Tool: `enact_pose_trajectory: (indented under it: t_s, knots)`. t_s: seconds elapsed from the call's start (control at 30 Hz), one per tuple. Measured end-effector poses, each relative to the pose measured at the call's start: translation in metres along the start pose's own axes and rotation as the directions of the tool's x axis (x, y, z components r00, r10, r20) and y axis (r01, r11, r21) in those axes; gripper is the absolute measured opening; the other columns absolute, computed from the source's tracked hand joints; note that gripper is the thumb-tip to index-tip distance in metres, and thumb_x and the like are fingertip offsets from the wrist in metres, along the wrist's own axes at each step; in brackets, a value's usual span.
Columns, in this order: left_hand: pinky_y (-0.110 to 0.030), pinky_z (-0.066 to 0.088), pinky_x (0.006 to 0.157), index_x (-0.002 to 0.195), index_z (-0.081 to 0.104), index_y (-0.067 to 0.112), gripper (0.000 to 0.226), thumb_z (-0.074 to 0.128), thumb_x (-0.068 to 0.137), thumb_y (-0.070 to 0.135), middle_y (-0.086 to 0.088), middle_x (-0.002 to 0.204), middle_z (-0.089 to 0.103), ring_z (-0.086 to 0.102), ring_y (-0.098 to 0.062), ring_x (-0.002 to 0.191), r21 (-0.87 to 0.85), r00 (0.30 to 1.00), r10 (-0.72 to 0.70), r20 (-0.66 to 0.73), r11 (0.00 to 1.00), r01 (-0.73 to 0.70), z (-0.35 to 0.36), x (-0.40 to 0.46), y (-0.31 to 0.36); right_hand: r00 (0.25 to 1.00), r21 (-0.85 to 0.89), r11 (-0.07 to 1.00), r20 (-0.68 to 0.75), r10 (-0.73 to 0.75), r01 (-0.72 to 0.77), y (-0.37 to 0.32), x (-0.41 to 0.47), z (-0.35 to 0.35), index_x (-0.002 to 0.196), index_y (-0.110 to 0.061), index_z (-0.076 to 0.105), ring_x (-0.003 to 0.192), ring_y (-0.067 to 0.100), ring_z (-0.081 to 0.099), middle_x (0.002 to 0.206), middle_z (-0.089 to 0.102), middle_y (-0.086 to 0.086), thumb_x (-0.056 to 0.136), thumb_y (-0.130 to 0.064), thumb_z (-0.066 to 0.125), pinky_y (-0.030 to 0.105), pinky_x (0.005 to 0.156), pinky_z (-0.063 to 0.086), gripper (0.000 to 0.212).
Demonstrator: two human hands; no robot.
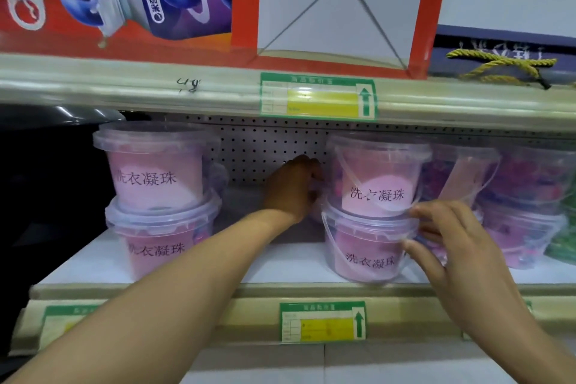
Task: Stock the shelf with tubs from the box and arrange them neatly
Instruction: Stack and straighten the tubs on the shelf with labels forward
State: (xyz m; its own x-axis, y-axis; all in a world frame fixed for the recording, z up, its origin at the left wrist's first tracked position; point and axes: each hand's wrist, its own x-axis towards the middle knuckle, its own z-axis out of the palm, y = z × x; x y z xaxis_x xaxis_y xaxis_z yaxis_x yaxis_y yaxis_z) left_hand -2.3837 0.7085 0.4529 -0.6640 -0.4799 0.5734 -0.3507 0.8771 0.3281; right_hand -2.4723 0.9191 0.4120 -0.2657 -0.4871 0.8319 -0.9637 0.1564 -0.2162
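Stocking looks well under way, judged from how things stand. On the shelf [280,262] two stacks of pink-labelled tubs face forward, each stack two high: one at about 9 o'clock from the frame's centre, with a top tub [156,165] on a bottom tub [162,237], and one at about 3 o'clock, with an upper tub [377,174] sitting on a lower tub [364,246]. That makes four tubs with labels readable. Further toward 3 o'clock stands at least one more stack of tubs [526,203], turned so the labels do not show; its exact count is hard to tell through the clear plastic.

Between the two labelled stacks a gap of bare shelf remains, so I judge at least one more stack is still to go in there. The box is not in view.

The two hands are apart, one on each side of the right-hand labelled stack. The left hand [293,187] reaches deep along the stack's left side, fingers curled against the upper tub. The right hand [448,243] has spread fingers touching the stack's right side where the two tubs meet, seemingly squaring it up.

Two price tags [318,97] sit on the shelf edges.
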Motion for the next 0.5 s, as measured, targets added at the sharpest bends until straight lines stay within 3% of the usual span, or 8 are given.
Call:
enact_pose_trajectory:
  t_s: [0.13,0.3,0.43,0.5]
  knots:
    - [-0.03,0.045,0.071,0.096,0.063,0.017,0.019,0.06,0.081,0.005,-0.004,0.109,0.057,0.059,-0.027,0.096,0.039,0.996,-0.058,-0.073,0.997,0.061,-0.012,-0.011,-0.01,1.0,0.005,1.0,-0.019,0.004,-0.004,-0.002,-0.001,0.002,0.103,-0.005,0.06,0.075,0.028,0.061,0.099,0.052,0.01,0.071,-0.001,0.075,0.044,0.07,0.056,0.036]
    - [-0.033,0.048,0.074,0.101,0.058,0.015,0.029,0.054,0.078,-0.002,-0.005,0.113,0.053,0.057,-0.029,0.1,0.111,0.965,-0.198,-0.174,0.97,0.219,-0.027,-0.032,-0.019,1.0,0.02,1.0,-0.026,0.013,-0.013,-0.004,0.0,0.007,0.105,-0.005,0.06,0.076,0.03,0.059,0.099,0.05,0.009,0.072,-0.001,0.074,0.046,0.072,0.055,0.036]
    - [-0.032,0.043,0.076,0.111,0.056,0.017,0.042,0.059,0.073,0.0,-0.003,0.12,0.049,0.044,-0.026,0.115,0.239,0.966,-0.154,-0.21,0.949,0.203,-0.023,-0.046,-0.012,1.0,0.027,0.999,-0.01,0.022,-0.022,-0.004,0.001,0.006,0.105,-0.006,0.059,0.078,0.027,0.057,0.1,0.05,0.009,0.072,-0.003,0.075,0.043,0.073,0.054,0.036]
    - [-0.034,0.044,0.076,0.106,0.061,0.017,0.038,0.067,0.07,0.005,-0.004,0.115,0.054,0.044,-0.028,0.113,0.277,0.966,-0.056,-0.253,0.952,0.128,-0.02,-0.047,-0.007,1.0,0.022,0.999,-0.003,0.03,-0.03,-0.005,0.0,0.005,0.105,-0.007,0.058,0.079,0.024,0.056,0.1,0.051,0.008,0.072,-0.006,0.076,0.039,0.073,0.051,0.037]
